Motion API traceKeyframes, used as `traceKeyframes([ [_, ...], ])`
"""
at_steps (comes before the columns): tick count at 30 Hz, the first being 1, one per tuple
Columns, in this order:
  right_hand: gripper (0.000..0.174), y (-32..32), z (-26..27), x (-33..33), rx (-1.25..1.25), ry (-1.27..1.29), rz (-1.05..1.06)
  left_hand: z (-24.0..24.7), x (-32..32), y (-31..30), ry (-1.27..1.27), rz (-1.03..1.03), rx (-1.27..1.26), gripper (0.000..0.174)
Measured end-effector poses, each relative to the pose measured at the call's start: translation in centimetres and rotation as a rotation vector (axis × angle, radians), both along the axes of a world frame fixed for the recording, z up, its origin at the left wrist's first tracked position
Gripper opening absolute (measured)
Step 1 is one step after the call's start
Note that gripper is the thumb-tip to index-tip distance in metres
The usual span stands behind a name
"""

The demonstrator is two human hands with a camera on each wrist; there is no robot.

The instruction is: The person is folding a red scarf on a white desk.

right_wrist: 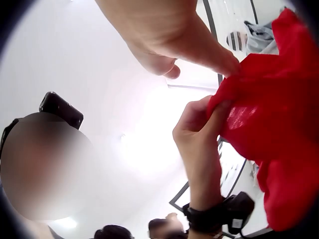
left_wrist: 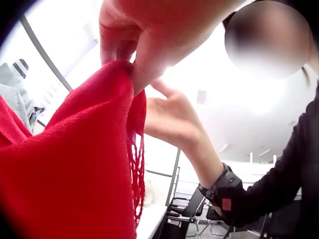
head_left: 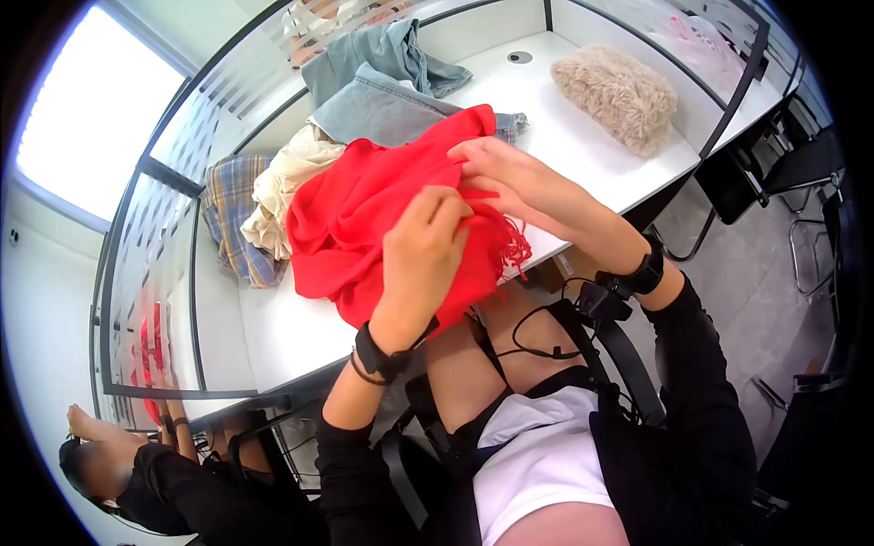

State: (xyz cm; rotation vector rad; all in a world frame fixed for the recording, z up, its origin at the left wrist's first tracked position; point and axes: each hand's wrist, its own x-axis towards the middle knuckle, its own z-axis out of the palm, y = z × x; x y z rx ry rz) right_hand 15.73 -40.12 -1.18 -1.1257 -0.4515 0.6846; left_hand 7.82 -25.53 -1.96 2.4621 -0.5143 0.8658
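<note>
A red fringed scarf point(head_left: 350, 205) lies bunched over the desk's front edge, its fringe hanging at the right. My left hand point(head_left: 423, 255) pinches its upper edge between thumb and fingers; the left wrist view shows the cloth draping from that left hand point(left_wrist: 164, 35). Close beside it is my right hand point(head_left: 533, 187), fingers stretched out with the tips at the scarf. Seen from the right wrist, the right hand's point(right_wrist: 164, 35) thumb stands apart from the cloth, while the left hand point(right_wrist: 199, 134) grips a fold just below.
Behind the scarf lie blue denim clothes point(head_left: 378, 105), a cream cloth point(head_left: 291, 182) and a plaid garment point(head_left: 238, 214). A fluffy beige cushion point(head_left: 614, 98) is on the white desk point(head_left: 523, 91) at right. Partition panels surround it. Another person point(head_left: 173, 473) sits at lower left.
</note>
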Motion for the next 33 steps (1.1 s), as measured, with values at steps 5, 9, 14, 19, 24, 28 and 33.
traceKeyframes([
  [5,0.038,-2.1,-1.1,1.0,0.047,-0.012,0.162,0.7,0.6,1.8,0.201,0.025,-0.313,0.019],
  [9,0.026,-2.7,-2.0,1.1,-0.267,-0.596,0.005,0.5,0.6,2.4,0.332,-0.078,-0.704,0.014],
  [14,0.024,-1.8,-3.1,0.7,-0.225,-0.526,-0.007,0.6,0.1,2.0,0.479,-0.153,-0.998,0.011],
  [19,0.017,-1.3,-3.6,1.1,-0.179,-0.444,0.035,-0.2,-0.1,2.4,0.500,-0.155,-0.945,0.013],
  [24,0.013,-1.2,-3.1,0.3,-0.146,-0.497,-0.073,-1.5,0.1,2.9,0.459,-0.081,-0.828,0.016],
  [28,0.012,-1.3,-2.3,-0.1,-0.185,-0.512,-0.081,-1.3,0.1,2.6,0.411,-0.030,-0.630,0.015],
  [33,0.015,-1.5,-2.3,-0.1,-0.209,-0.461,-0.042,-1.3,0.1,2.2,0.354,0.006,-0.594,0.016],
])
